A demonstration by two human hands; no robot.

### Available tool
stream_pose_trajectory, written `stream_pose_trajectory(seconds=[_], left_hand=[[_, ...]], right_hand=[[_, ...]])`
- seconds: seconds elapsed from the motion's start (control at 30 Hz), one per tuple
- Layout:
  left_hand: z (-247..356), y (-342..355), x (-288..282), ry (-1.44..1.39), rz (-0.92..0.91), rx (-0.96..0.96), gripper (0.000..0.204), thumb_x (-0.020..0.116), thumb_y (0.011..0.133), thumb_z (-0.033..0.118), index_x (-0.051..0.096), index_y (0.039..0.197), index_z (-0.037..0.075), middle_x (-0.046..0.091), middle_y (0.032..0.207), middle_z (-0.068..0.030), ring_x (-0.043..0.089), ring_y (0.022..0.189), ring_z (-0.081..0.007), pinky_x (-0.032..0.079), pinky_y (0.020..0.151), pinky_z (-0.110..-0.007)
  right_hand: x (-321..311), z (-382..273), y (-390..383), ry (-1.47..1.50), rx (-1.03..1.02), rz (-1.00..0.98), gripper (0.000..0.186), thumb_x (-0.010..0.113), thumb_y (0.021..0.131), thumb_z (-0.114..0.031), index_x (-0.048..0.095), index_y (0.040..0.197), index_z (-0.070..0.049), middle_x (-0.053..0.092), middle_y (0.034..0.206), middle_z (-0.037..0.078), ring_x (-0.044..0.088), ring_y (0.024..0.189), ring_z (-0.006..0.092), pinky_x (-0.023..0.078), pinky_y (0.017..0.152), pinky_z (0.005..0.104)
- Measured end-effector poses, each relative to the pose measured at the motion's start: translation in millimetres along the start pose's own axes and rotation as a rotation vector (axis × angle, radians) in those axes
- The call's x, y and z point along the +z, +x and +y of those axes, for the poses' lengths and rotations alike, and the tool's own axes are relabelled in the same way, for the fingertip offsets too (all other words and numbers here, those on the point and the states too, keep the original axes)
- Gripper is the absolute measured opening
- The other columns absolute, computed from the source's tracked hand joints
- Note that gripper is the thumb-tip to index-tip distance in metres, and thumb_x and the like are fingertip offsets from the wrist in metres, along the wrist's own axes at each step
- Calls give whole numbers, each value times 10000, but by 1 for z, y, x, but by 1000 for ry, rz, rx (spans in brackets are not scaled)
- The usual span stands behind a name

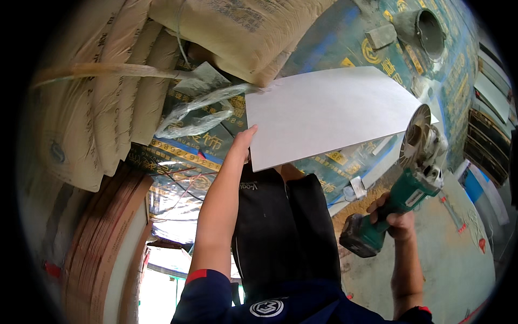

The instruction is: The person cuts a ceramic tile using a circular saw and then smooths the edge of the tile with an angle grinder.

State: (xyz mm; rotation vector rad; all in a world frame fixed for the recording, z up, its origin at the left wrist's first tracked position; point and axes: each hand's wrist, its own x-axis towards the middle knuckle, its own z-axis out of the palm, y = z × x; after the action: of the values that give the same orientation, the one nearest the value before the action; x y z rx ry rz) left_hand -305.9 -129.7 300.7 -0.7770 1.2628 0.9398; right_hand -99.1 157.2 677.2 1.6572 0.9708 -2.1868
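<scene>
My left hand [246, 138] holds the left edge of a white rectangular tile [329, 113], thumb showing and the other fingers mostly hidden. The tile lies at an angle above my black-clad legs. My right hand [392, 218] grips a green cordless angle grinder [407, 190] with a black battery at the lower end. Its cutting disc [413, 129] stands at the tile's right end; whether they touch I cannot tell.
Paper sacks [118, 108] fill the upper left, beside crumpled clear plastic [189, 121]. Stacked boxes [97, 232] stand lower left. Printed floor covering [318, 48] carries a dark bucket [431, 33] and a grey block [380, 36]. More panels [491, 100] are at the right.
</scene>
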Motion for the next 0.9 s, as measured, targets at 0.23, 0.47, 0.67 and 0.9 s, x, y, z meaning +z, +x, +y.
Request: stream_pose_trajectory(seconds=[0.23,0.47,0.67,0.9], left_hand=[[26,-50,29,-216,-85,138,446,576,940,293,594,1212,-60,668,1101,-190,679,913,-293,547,785,-406],[55,-49,17,-99,-57,118,387,544,930,267,618,1138,-51,669,986,-174,650,793,-273,510,687,-391],[73,-58,29,-85,-87,52,427,560,904,211,572,1206,-89,642,1104,-214,639,961,-316,508,811,-397],[64,-43,20,-258,-106,4,464,560,892,175,527,1255,-111,617,1171,-227,633,1031,-325,504,881,-391]], right_hand=[[10,65,-8,-14,-50,84,534,842,633,-285,600,1003,15,659,985,144,612,719,204,481,668,334],[39,114,-7,-245,77,257,259,794,694,-155,662,882,-36,653,826,33,630,744,151,501,682,313],[90,127,10,-257,98,400,216,770,743,-165,640,845,-26,626,785,10,585,712,116,481,662,303],[123,104,4,-373,-32,431,257,783,763,-178,663,930,-22,666,842,28,608,758,134,497,712,309]])
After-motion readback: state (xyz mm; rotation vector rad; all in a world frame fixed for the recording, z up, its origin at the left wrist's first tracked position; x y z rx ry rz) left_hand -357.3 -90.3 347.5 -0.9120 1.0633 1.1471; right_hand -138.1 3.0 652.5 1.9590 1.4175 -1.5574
